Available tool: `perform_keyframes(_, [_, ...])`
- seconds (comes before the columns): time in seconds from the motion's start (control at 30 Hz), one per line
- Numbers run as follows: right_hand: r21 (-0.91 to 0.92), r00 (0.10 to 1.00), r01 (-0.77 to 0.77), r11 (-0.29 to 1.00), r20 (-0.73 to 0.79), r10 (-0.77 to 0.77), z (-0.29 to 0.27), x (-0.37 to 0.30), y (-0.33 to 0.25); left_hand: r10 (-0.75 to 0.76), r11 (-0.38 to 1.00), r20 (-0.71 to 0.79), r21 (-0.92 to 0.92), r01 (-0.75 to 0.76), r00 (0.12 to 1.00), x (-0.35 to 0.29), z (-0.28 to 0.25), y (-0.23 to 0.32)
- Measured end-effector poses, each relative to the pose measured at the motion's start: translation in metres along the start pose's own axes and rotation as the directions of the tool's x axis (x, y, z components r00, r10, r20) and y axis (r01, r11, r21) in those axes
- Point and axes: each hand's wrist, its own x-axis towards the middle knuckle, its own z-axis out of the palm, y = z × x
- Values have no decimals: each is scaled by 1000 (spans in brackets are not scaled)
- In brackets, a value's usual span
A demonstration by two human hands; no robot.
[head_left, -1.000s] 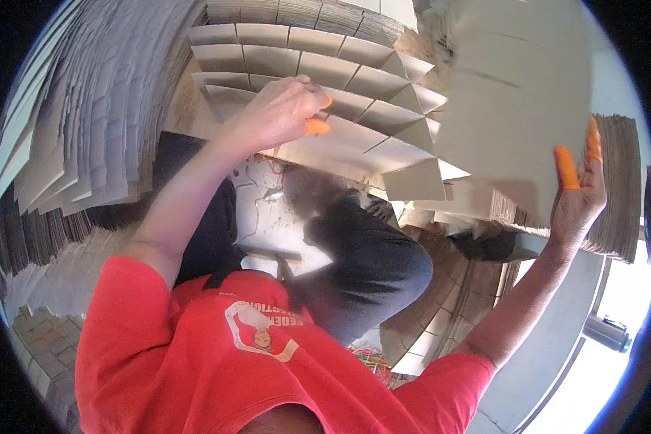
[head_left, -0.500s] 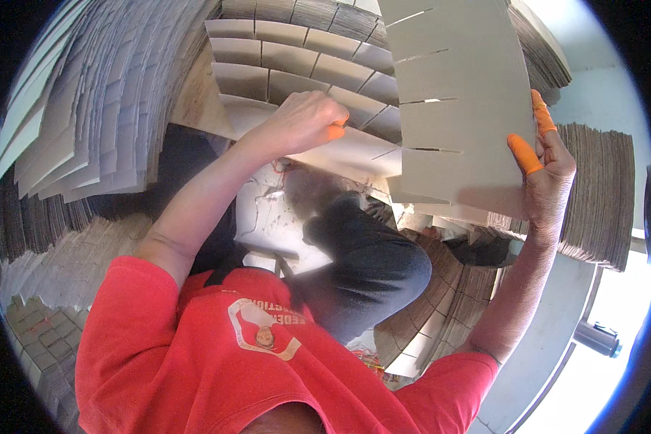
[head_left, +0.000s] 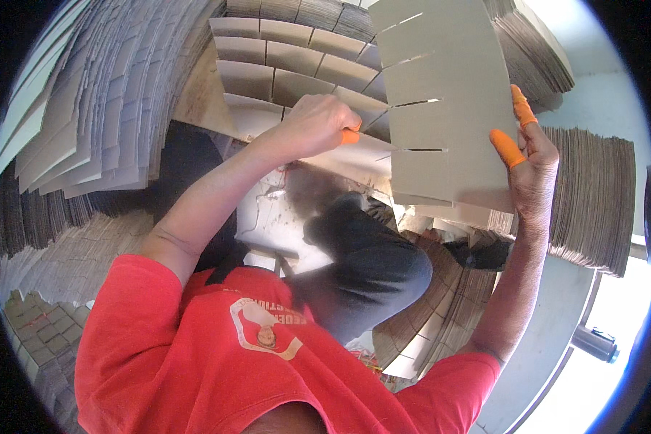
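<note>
- While the right hand [head_left: 535, 170] grips the slotted sheet [head_left: 452, 108] by its right edge, thumb and fingers drawn in on the card, orange covers [head_left: 507, 148] show on some digits.
- The slotted sheet hides the right part of the card grid [head_left: 304, 84], its slots (several thin cuts) running in from the left edge.
- The left hand [head_left: 315, 129] is curled at the card grid's near side; I cannot tell whether its fingers hold anything.
- Layered card [head_left: 98, 108] fills the left; a brown stack [head_left: 593, 199] stands beyond the right hand.
</note>
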Motion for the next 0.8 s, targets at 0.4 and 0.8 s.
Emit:
perform_keyframes(0.4, [-84,943,163,983,307,-130,60,-4,24,-12,1000,-10,25,12,1000,4,3,1])
perform_keyframes(0.8, [-489,692,463,739,720,42,109,23,7,-9,992,-21,124,12,1000,10,8,-3])
